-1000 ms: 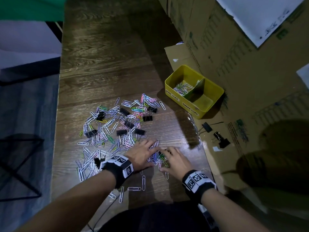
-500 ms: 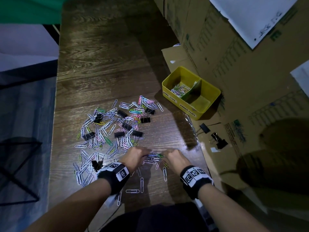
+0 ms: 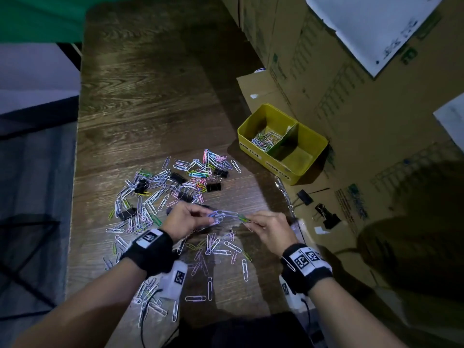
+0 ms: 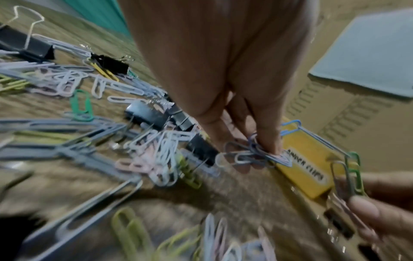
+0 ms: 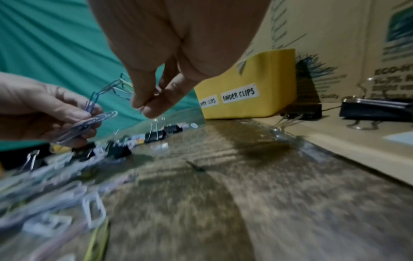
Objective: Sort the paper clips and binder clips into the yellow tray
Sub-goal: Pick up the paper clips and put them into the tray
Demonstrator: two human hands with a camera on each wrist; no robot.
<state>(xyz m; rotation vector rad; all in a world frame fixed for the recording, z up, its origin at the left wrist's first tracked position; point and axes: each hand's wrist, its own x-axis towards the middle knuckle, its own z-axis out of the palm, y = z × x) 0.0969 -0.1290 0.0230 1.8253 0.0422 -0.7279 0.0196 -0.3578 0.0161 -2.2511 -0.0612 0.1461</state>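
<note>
- On the table (image 3: pixel 150 101), at the left, a heap of paper clips (image 3: pixel 148 197) lies mixed with black binder clips (image 3: pixel 213 187); more paper clips are scattered nearer the person.
- Left hand (image 3: pixel 187 218), raised above the table, pinches a bunch of blue and white clips (image 4: pixel 252 155) between thumb and fingers (image 4: pixel 268 137).
- Linked clips (image 3: pixel 229 214) stretch from that bunch across to the right hand (image 3: pixel 272 228).
- Right hand's thumb and fingers (image 5: pixel 143 95) grip the green-clip end of the chain (image 4: pixel 353 174), also off the table.
- Further right and back, the tray (image 3: pixel 253 151) sits against cardboard boxes (image 3: pixel 326 79); its left compartment holds paper clips, its right one none that I can see. Labels on its front read "BINDER CLIPS" and partly "CLIPS".
- Right of the table, two loose binder clips (image 3: pixel 326 217) lie on flat cardboard.
</note>
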